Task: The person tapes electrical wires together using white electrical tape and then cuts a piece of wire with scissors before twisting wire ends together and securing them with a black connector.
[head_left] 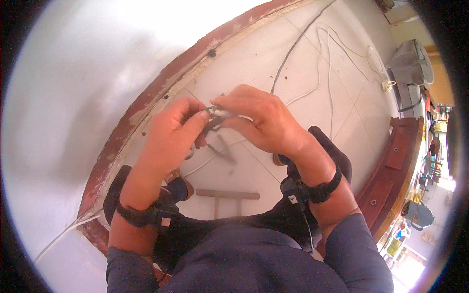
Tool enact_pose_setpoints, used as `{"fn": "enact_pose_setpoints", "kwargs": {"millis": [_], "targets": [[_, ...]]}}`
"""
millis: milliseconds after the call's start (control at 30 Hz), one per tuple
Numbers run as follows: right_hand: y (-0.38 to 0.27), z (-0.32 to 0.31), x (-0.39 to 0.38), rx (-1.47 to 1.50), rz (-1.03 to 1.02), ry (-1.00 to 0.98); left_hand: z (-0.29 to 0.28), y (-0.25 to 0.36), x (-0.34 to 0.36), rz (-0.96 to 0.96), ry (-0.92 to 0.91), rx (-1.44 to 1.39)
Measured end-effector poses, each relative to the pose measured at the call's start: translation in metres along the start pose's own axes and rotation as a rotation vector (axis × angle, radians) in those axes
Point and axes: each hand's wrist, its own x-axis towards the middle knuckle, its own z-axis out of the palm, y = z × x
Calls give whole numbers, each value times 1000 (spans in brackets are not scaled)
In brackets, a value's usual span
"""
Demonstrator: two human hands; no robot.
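Note:
My left hand (178,127) is closed, its thumb and fingers pinching a thin green wire (211,108). Facing it, my right hand (261,117) is closed round a white cable end (223,113), with its fingertips close to my left thumb. A dark, slim thing (213,124) sticks out between the two hands; its kind is partly hidden. Below them, a blurred grey, handle-like shape (225,150) shows over the floor tiles. The palms and the far ends of the wires are covered by my fingers.
White cable (318,73) loops across the pale tiled floor to a knotted bundle (387,85). A black cable (298,41) runs beyond my hands. A white wall with a worn red skirting (115,141) borders the left. A small wooden frame (227,194) lies between my feet; reddish wooden furniture (391,166) stands right.

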Motion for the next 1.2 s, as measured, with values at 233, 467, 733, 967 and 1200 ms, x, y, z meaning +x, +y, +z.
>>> {"fn": "enact_pose_setpoints", "kwargs": {"millis": [233, 467, 733, 967, 1200], "targets": [[-6, -2, 2, -33, 26, 40, -8, -2, 0, 4, 9, -106], [-7, -6, 2, -44, -9, 17, -12, -2, -2, 61, 38, -6], [-7, -6, 2, -51, -12, 10, -7, -1, -5, 145, 18, -12], [-5, -2, 1, -45, -5, 11, -7, 12, -6, 125, 2, 187], [-5, 0, 1, 23, -4, 18, -9, 5, -6, 205, 23, 218]]}}
